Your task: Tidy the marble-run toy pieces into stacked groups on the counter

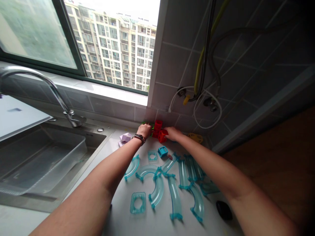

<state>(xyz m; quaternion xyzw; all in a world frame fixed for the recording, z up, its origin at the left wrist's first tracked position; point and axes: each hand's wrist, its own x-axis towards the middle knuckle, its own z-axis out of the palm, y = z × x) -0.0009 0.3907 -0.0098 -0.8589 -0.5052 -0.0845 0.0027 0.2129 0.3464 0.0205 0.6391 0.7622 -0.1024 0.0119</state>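
Note:
At the back of the counter, my left hand (145, 130) has its fingers curled over a green block (152, 126), most of which the hand hides. My right hand (173, 134) is closed on the side of a red block (162, 136). Between the two hands stands another red block (157, 124), next to the green one. Pale purple blocks (125, 137) lie left of my left wrist. Nearer to me are a teal block (162, 151) and several clear teal track pieces, among them a straight one (175, 196) and a curved one (157, 191).
On the left is a sink with a clear plastic bin (46, 167) in it and a chrome faucet (52, 87) above. Square teal plates (134, 203) lie on the counter (118, 219). Yellow pieces (195, 137) sit beyond my right forearm, and a black object (223, 210) near its elbow. Hoses hang along the tiled wall.

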